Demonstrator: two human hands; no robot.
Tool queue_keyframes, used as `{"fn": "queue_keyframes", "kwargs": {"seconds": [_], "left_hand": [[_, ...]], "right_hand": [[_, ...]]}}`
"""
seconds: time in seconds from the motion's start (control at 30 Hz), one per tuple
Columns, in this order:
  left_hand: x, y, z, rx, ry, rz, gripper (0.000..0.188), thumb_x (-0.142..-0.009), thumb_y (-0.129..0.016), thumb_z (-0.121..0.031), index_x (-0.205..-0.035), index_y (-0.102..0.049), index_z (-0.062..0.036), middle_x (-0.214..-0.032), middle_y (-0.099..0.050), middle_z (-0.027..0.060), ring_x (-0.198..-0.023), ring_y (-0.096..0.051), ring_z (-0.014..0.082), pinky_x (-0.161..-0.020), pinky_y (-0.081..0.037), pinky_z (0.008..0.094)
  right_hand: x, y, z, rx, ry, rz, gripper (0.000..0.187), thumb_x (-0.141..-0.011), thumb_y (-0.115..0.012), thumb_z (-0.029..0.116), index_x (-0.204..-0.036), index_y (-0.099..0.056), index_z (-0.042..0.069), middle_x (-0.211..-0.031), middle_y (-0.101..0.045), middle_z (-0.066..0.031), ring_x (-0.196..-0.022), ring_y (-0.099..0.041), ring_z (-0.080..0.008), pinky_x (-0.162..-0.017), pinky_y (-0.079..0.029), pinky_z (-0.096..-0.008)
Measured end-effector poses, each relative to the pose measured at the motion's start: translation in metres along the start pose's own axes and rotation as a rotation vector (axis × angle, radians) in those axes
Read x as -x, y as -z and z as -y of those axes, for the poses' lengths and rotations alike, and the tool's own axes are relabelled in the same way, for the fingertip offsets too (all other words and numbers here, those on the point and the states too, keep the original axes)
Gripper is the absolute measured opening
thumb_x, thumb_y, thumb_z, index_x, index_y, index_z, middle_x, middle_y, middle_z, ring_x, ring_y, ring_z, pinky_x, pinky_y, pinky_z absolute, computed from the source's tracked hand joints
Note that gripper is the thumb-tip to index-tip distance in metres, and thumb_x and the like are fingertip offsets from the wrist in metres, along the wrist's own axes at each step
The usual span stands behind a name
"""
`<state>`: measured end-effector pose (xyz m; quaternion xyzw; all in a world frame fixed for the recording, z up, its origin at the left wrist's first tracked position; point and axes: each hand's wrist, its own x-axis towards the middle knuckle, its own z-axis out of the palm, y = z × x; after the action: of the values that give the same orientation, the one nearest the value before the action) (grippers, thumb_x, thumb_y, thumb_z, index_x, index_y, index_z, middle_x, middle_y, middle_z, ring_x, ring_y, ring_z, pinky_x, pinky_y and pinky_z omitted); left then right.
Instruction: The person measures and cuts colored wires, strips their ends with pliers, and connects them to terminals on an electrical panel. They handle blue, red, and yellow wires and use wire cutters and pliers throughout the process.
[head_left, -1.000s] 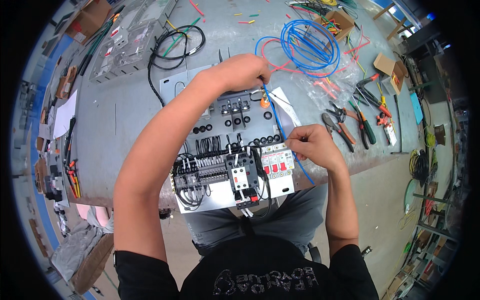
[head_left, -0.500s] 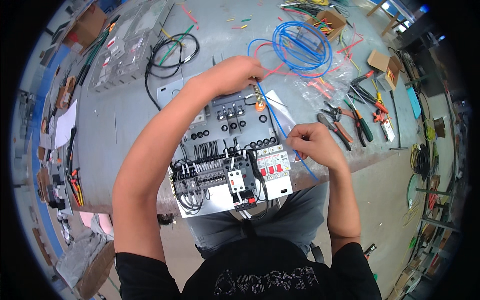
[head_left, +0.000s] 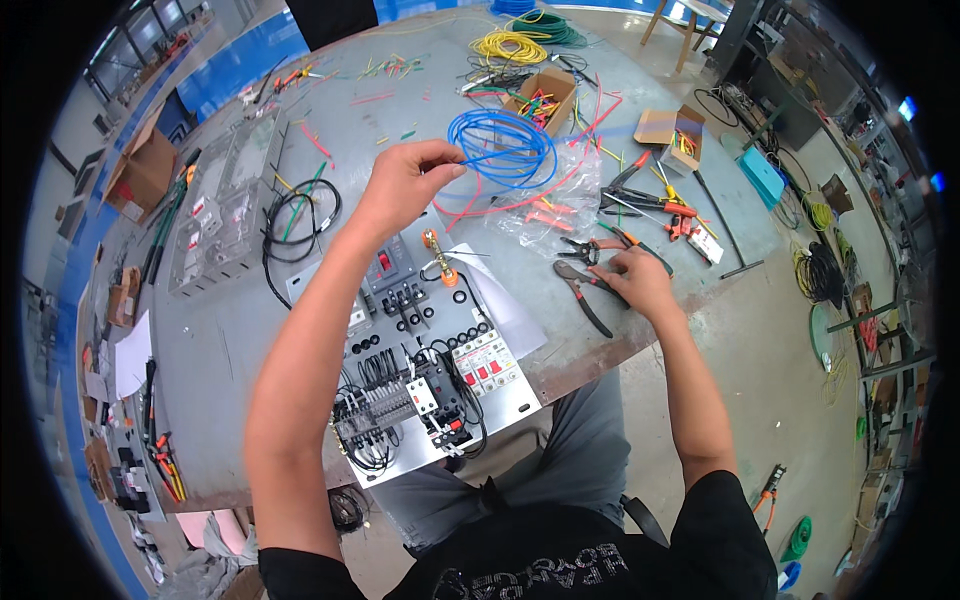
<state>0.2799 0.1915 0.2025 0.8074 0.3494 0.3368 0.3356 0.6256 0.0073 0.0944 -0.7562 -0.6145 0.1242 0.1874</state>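
My left hand (head_left: 405, 185) is raised over the far side of the bench, its thumb and fingers pinched on a blue wire (head_left: 475, 160) that runs to the blue coil (head_left: 505, 148). At the bench's right, my right hand (head_left: 640, 282) has its fingers closed round one handle of dark-jawed cutting pliers (head_left: 580, 289); its palm hides part of that handle. Near me lies a metal mounting plate (head_left: 526, 404) with red-switched breakers (head_left: 487, 368), a contactor (head_left: 422, 397), terminal blocks and black wiring. An orange-ended braided strap (head_left: 440, 258) rises from its far part.
Beside the right hand lie a wire stripper (head_left: 580, 250) and other hand tools. Cardboard boxes (head_left: 672, 135) of coloured pieces, a clear plastic bag (head_left: 555, 215) and yellow wire coils (head_left: 510, 46) stand farther off. Transparent enclosures (head_left: 225, 210) and a black cable (head_left: 270, 225) occupy the left.
My right hand has let go of the blue wire and taken hold of the pliers, whose handles are spread wider. My left hand has lifted away from the plate toward the coil. The view has shifted.
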Motion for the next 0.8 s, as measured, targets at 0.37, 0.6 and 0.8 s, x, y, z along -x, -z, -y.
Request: {"fn": "queue_keyframes", "kwargs": {"seconds": [0.37, 0.6, 0.8], "left_hand": [[0.001, -0.033, -0.025, 0.197, 0.124, -0.084, 0.018, -0.091, -0.074, -0.009, -0.106, -0.075, 0.001, -0.087, -0.073, 0.0011, -0.08, -0.062, 0.0066, -0.071, -0.049, 0.0245], [-0.013, -0.06, -0.046, 0.384, 0.075, -0.121, 0.023, -0.093, -0.073, -0.01, -0.112, -0.074, 0.0029, -0.095, -0.074, 0.0052, -0.084, -0.064, 0.0105, -0.076, -0.052, 0.0274], [-0.016, -0.093, -0.062, 0.455, 0.134, -0.149, 0.029, -0.093, -0.072, -0.009, -0.12, -0.073, 0.0026, -0.094, -0.074, 0.0051, -0.081, -0.063, 0.0105, -0.074, -0.051, 0.0265]], "right_hand": [[-0.02, -0.008, -0.019, -0.369, 0.093, 0.002, 0.018, -0.086, -0.072, 0.017, -0.087, -0.063, 0.002, -0.081, -0.066, -0.01, -0.072, -0.064, -0.0261, -0.067, -0.051, -0.0393], [0.0, 0.013, 0.002, -1.188, 0.019, -0.308, 0.027, -0.103, -0.061, 0.03, -0.104, -0.064, 0.003, -0.078, -0.062, -0.0013, -0.058, -0.052, -0.0066, -0.052, -0.043, -0.0238], [-0.005, 0.009, 0.017, -1.26, -0.005, 0.094, 0.032, -0.107, -0.057, 0.033, -0.122, -0.065, 0.006, -0.092, -0.065, -0.0033, -0.06, -0.053, -0.0083, -0.05, -0.042, -0.0262]]}}
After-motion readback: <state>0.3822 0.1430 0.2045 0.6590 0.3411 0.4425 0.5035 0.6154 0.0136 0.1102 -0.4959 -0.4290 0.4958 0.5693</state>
